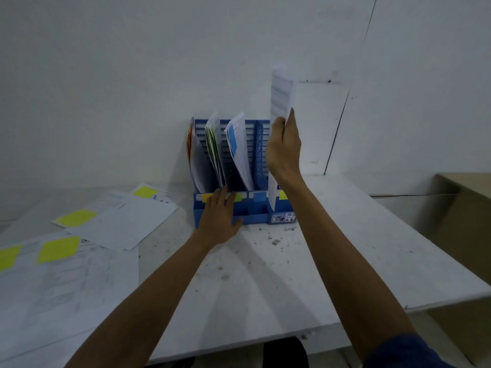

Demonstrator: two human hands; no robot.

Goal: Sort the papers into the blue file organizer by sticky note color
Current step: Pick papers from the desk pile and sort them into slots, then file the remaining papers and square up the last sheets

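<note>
While several loose papers (119,224) lay spread on the left part of the table (345,248), every one I could see bore a yellow sticky note (77,217), so I judged yellow to be the batch left to sort. Right of them stood the blue file organizer (252,139), against the wall and partly filled. Its leftmost slot held orange-marked papers (195,160), the next green-marked papers (214,144), the third blue-marked papers (239,147). I put the task well past halfway: three colours filed, the yellow pile mostly waiting. The left hand (220,219) lay flat against the organizer's front rail with fingers straight and spread, holding nothing; I read it as bracing the organizer. Further right, the right hand (283,147) was curled round one sheet (280,96), thumb and fingers clamped on its edge, keeping it upright at the rightmost slot. The sheet's lower edge reached down over the front rail beside a yellow label (283,195). I could not tell whether that edge had entered the slot, and no note showed on the sheet. A cardboard box (462,221) sat at far right.
</note>
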